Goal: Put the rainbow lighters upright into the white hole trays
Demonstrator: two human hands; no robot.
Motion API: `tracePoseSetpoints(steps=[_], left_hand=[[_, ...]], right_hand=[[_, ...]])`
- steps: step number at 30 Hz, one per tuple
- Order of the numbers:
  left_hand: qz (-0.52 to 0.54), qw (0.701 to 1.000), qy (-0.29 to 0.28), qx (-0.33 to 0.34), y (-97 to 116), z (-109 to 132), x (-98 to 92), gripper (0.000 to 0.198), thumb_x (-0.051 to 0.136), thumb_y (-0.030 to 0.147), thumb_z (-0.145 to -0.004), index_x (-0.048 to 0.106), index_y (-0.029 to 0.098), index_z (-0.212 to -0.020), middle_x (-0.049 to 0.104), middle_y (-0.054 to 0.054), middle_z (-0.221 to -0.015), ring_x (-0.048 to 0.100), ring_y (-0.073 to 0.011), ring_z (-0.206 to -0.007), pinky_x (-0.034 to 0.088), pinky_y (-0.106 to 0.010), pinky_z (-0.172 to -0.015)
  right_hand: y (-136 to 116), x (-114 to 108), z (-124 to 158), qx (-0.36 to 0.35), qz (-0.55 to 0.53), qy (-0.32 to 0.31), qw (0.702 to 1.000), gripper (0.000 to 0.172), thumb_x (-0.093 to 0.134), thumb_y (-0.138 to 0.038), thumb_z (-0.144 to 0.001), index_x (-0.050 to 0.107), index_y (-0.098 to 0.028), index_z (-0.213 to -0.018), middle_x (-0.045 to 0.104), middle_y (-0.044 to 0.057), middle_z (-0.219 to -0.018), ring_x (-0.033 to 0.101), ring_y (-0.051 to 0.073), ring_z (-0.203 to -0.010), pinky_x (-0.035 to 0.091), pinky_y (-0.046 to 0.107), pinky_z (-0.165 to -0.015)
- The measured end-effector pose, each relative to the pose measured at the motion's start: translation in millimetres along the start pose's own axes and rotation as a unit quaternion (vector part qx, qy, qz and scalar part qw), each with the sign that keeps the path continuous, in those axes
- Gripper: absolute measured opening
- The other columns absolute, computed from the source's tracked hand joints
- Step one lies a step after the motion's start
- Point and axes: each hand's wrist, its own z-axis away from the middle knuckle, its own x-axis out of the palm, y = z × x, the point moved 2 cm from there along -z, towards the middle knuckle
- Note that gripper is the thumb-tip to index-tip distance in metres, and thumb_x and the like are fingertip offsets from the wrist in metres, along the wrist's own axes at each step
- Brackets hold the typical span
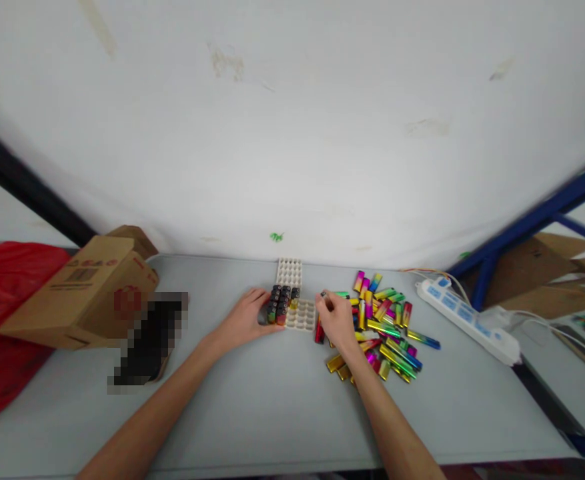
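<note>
Cylinders, dark-topped, standing (278, 303) in the left part of a pale gridded tray (305, 319), mid table (272, 413); tray's right part shows bare pockets. One gold-bodied cylinder (293, 305) sits just right of the packed block. Second pale gridded tray (289, 268) lies behind the first, toward the wall (292, 133). Left hand (245, 319) cupped around the block's left side, thumb along the front corner, fingers behind, thumb and fingers spread; can't tell if it's squeezing or just bracing. Right hand (338, 323) just right of the tray, thumb and fingers pinched on a small dark-ended piece (323, 294), looks like another cylinder, body hidden by the hand. Red cylinder (319, 331) lies below those fingers, beside the tray's right edge. Loose pile (383, 327) right of that hand: shiny cylinders in gold, green, magenta, blue, lying at mixed angles, some overlapping. White power strip (467, 320) farther right, cables at both ends, near a blue frame (532, 223). Left side: cardboard box (92, 293), red plastic bag (7, 313) beside it, and a dark flat object (152, 340), pixelated, identity unclear.
</note>
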Motion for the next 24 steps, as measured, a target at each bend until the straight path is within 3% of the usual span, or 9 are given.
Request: tracePoseSetpoints(steps=[6,10,13,18,24], left_hand=[[0.008,1.000,-0.003,-0.006,3,1,-1.8,0.056,0.091,0.064,-0.078,0.075,0.021,-0.110,0.075,-0.011,-0.114,0.070,-0.0345,-0.110,0.058,-0.047,-0.101],[0.008,1.000,0.006,-0.008,4,2,-2.1,0.057,0.091,0.065,-0.078,0.075,0.022,-0.112,0.075,-0.012,-0.116,0.070,-0.0355,-0.112,0.058,-0.048,-0.103],[0.010,1.000,0.010,-0.007,3,2,-1.8,0.056,0.091,0.065,-0.077,0.075,0.023,-0.109,0.075,-0.011,-0.113,0.070,-0.0350,-0.110,0.059,-0.047,-0.101],[0.021,1.000,0.006,-0.013,1,1,-1.6,0.062,0.093,0.066,-0.075,0.075,0.022,-0.115,0.075,-0.011,-0.115,0.071,-0.0347,-0.110,0.059,-0.046,-0.099],[0.024,1.000,-0.002,-0.016,2,1,-4.3,0.062,0.094,0.063,-0.076,0.074,0.021,-0.118,0.075,-0.012,-0.118,0.070,-0.0352,-0.114,0.057,-0.047,-0.105]], right_hand=[[-5,0,3,-0.033,0.000,-0.055,0.998,0.046,0.051,-0.058,-0.104,0.040,-0.027,-0.071,0.044,-0.006,-0.057,0.043,0.015,-0.058,0.032,0.030,-0.062],[-11,-2,4,-0.091,0.021,-0.111,0.989,0.039,0.045,-0.054,-0.113,0.050,-0.027,-0.084,0.063,0.001,-0.080,0.060,0.022,-0.077,0.045,0.033,-0.075],[-12,-4,5,-0.146,0.063,-0.119,0.980,0.047,0.042,-0.058,-0.115,0.054,-0.026,-0.082,0.067,0.007,-0.091,0.063,0.025,-0.090,0.049,0.037,-0.086],[-2,-4,4,-0.125,0.077,-0.158,0.977,0.056,0.046,-0.064,-0.114,0.050,-0.027,-0.073,0.060,0.001,-0.069,0.056,0.022,-0.067,0.041,0.033,-0.070],[11,7,6,-0.123,0.089,-0.172,0.973,0.051,0.047,-0.061,-0.116,0.066,-0.024,-0.087,0.071,0.004,-0.075,0.066,0.023,-0.071,0.044,0.032,-0.071]])
